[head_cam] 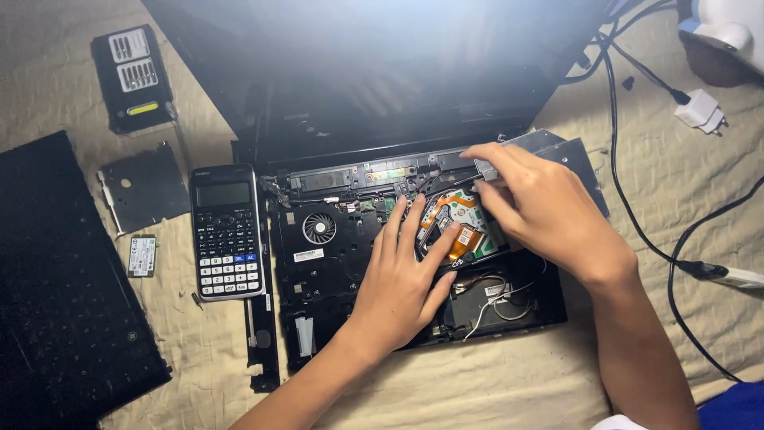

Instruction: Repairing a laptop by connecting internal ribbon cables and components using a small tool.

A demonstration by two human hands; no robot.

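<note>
Opened black laptop base (pixel 334 263) sits mid-bed on the beige cloth (pixel 477 390), fan and boards bare. Left hand (pixel 402 279) lies flat, fingers spread, on the green circuit board w/ orange flex strips (pixel 455 213), gripping nothing. Right hand (pixel 549 211) pinches a grey metal bracket (pixel 509 155) at the base's top-right corner. Black calculator (pixel 228 232) just left of base; small green-white labelled card (pixel 142 256) further left

grey calculator screen (pixel 223 193), white chassis label (pixel 308 255)
</note>
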